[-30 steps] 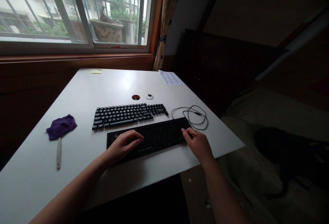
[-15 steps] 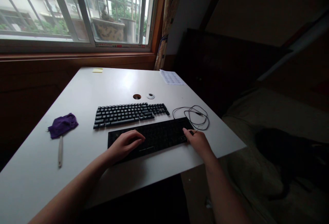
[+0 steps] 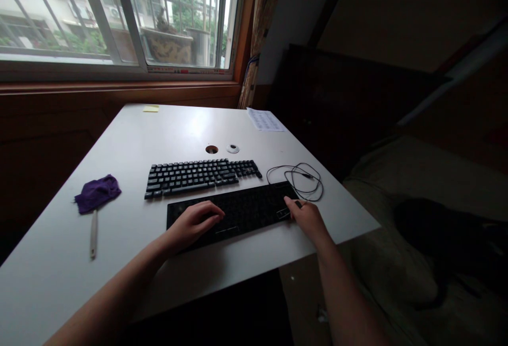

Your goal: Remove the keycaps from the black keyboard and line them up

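Observation:
A black keyboard base [image 3: 242,208] without its keycaps lies near the front edge of the white table. Over its left part rests my left hand [image 3: 194,224], fingers loosely bent and thumb apart, with nothing visible in it. My right hand [image 3: 307,220] is at the base's right end. Its thumb and fingers pinch a small black keycap [image 3: 298,205], partly hidden by the fingers. Beside that hand, a pale-outlined slot [image 3: 283,212] shows on the base. Behind the base, loose black keycaps [image 3: 190,176] lie in keyboard order.
A thin black cable [image 3: 304,176] is coiled right of the base. A purple cloth [image 3: 97,193] on a pale handle [image 3: 93,235] lies at left. A table hole [image 3: 211,149], white ring [image 3: 233,148], printed sheet [image 3: 265,120] and yellow note [image 3: 151,108] are farther back.
My right hand has shifted slightly right, with the keycap in its pinch, and the pale-outlined slot beside it shows more plainly. My left hand stays in nearly the same place.

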Tool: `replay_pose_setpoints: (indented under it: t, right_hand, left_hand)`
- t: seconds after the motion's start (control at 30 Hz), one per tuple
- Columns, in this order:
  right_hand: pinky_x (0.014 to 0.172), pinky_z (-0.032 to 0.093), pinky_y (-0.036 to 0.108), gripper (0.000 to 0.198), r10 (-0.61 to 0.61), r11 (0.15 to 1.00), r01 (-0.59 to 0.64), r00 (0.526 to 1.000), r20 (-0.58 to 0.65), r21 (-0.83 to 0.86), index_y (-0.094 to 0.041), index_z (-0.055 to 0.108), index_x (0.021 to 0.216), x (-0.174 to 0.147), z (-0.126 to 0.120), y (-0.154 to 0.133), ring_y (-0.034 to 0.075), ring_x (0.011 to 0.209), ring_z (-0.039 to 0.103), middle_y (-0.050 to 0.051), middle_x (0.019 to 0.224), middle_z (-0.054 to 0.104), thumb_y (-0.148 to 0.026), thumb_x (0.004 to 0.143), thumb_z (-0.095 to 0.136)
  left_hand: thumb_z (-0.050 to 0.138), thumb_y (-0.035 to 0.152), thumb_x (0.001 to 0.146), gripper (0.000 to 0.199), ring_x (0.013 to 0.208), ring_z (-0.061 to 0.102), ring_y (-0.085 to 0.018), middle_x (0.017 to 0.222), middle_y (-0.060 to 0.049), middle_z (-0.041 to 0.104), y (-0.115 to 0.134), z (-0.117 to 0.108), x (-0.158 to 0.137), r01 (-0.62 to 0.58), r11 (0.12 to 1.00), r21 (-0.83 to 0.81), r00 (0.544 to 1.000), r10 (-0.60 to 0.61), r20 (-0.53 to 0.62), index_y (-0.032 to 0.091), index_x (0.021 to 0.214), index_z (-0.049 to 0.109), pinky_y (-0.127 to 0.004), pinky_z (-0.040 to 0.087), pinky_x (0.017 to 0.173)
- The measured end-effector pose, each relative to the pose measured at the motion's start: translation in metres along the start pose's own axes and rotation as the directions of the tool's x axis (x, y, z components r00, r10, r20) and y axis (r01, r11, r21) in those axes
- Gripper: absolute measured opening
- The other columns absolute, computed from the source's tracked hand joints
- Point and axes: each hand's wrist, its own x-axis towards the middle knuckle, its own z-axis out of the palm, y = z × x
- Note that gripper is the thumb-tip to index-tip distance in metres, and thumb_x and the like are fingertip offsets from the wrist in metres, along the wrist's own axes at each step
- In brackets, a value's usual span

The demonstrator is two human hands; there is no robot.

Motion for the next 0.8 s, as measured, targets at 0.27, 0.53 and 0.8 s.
replay_pose_setpoints:
  t: [0.27, 0.53, 0.8]
  right_hand:
    - [0.052, 0.035, 0.026, 0.057, -0.166, 0.974, 0.167, 0.986, -0.019, 0.153, -0.022, 0.049, 0.050, -0.018, 0.005, -0.053, 0.014, 0.047, 0.049, -0.002, 0.046, 0.049, -0.062, 0.091, 0.048]
    - [0.046, 0.034, 0.023, 0.052, -0.296, 0.866, 0.167, 0.931, 0.212, 0.471, -0.020, 0.057, 0.060, -0.032, 0.043, -0.099, 0.010, 0.045, 0.043, -0.004, 0.049, 0.046, -0.060, 0.093, 0.049]
    - [0.055, 0.038, 0.023, 0.045, -0.416, 0.828, 0.267, 0.883, 0.220, 0.494, -0.020, 0.061, 0.065, -0.042, 0.063, -0.119, 0.011, 0.055, 0.051, -0.003, 0.056, 0.053, -0.052, 0.095, 0.051]
  left_hand:
    - [0.055, 0.032, 0.096, 0.021, 0.089, 0.066, -0.017, 0.097, -0.007, 0.070, 0.001, 0.001, 0.000, 0.002, 1.000, -0.008, 1.000, -0.002, -0.009, 0.018, 0.102, 0.069, -0.027, 0.053, 0.079]
    - [0.058, 0.036, 0.095, 0.028, 0.096, 0.067, -0.020, 0.105, -0.009, 0.070, -0.005, 0.003, -0.002, 0.064, 0.980, -0.186, 0.997, -0.069, -0.019, 0.017, 0.114, 0.064, -0.034, 0.055, 0.088]
    - [0.069, 0.037, 0.087, 0.032, 0.093, 0.066, -0.019, 0.103, -0.008, 0.070, -0.007, 0.004, -0.002, 0.111, 0.941, -0.319, 0.991, -0.127, -0.029, 0.015, 0.111, 0.064, -0.032, 0.055, 0.085]
